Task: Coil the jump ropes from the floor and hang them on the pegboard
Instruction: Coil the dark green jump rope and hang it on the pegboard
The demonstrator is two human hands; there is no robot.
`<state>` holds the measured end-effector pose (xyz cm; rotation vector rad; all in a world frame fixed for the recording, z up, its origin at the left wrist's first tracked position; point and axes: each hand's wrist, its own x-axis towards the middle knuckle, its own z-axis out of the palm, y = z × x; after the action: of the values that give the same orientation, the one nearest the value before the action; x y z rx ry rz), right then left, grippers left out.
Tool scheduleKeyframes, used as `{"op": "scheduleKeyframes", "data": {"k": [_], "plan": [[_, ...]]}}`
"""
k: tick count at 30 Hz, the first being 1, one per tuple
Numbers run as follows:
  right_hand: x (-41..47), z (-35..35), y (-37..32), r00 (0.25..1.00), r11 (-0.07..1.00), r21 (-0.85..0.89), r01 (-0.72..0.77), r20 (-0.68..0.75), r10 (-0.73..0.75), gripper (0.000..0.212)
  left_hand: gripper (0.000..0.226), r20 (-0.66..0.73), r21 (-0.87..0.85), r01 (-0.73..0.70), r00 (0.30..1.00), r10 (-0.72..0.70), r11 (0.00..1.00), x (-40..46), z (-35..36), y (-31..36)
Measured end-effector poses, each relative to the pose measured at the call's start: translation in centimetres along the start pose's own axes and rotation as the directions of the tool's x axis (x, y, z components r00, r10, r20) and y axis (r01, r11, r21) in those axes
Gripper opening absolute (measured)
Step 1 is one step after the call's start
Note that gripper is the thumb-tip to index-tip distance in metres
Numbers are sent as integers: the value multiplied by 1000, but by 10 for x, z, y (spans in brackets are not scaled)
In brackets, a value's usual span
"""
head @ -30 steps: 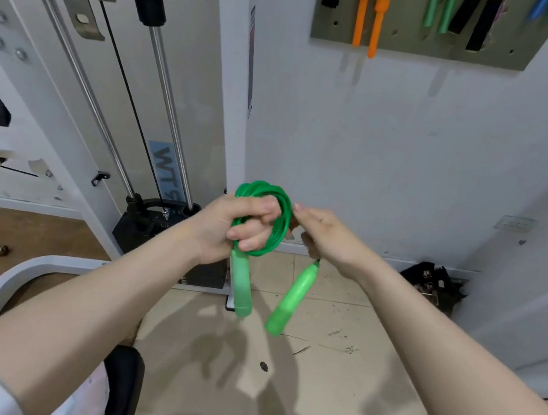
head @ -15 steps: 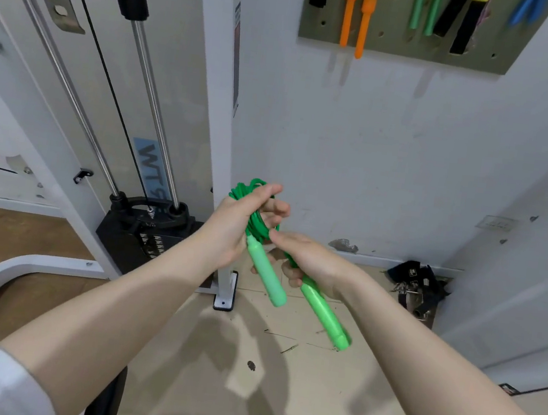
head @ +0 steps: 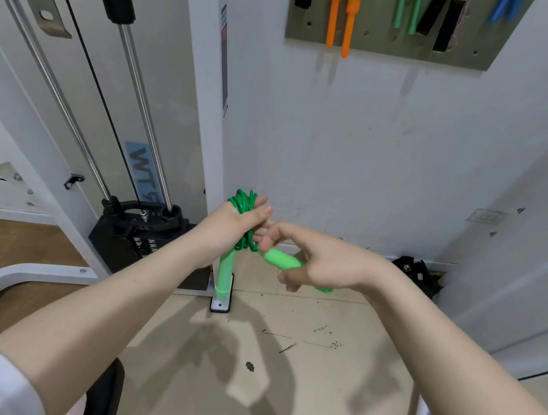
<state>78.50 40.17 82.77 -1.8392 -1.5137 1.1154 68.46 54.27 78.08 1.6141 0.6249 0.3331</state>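
Green jump rope (head: 247, 219) held above the floor, coiled; one handle (head: 225, 275) hangs vertical, the other (head: 281, 259) lies level. Left hand (head: 232, 228) grips the coil; right hand (head: 319, 264), palm down, clasps the level handle.

Two bare forearms reach from the lower corners of the frame and meet at centre. The left hand (head: 228, 232) is curled, thumb up, gripping a bundle of green jump rope (head: 244, 210). The right hand (head: 320, 264), just beside it and back of hand up, closes around one green handle (head: 281, 259), index finger extended toward the left hand.
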Motion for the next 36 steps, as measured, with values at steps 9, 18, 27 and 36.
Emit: {"op": "scheduleKeyframes", "data": {"k": [9,18,27,36], "plan": [[11,3,18,954,615,739,275,-292,-76,21,62,285,24,-42,958,34,999,-28,-1,23],[24,22,11,947,667,701,252,-319,-22,53,74,569,-198,82,821,46,977,-35,10,33],[27,38,6,732,643,726,243,-573,369,42,62,293,-98,296,921,-257,950,-27,32,40],[22,16,14,623,668,696,262,-651,434,22,46,229,-212,167,966,-117,963,-22,25,13]]}}
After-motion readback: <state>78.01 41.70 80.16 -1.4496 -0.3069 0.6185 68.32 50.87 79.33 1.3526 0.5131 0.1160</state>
